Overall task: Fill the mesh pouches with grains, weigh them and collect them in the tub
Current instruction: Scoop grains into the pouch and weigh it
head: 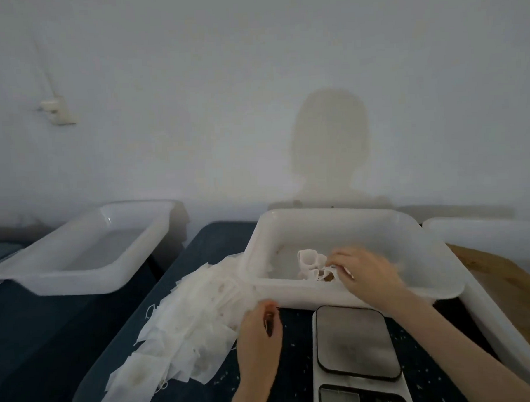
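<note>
— How many tubs were there?
— Three white ones: an empty tub (87, 254) at left, the middle tub (347, 227), and a third (504, 281) cut off at right, brown grains (501, 278) inside.
— And smaller things?
— One scale (355, 349), its display blurred; the pouch pile (187, 325) was uncountable.
— The hands?
— The right hand (367, 269) pinched a filled pouch (315, 267) inside the middle tub. The left hand (257, 341) was curled at the pile's edge; its hold was unclear.

No text can be read anywhere. The small grey display (339, 398) on the white digital kitchen scale with steel platform (356, 342) is too blurred to show any digits.
</note>
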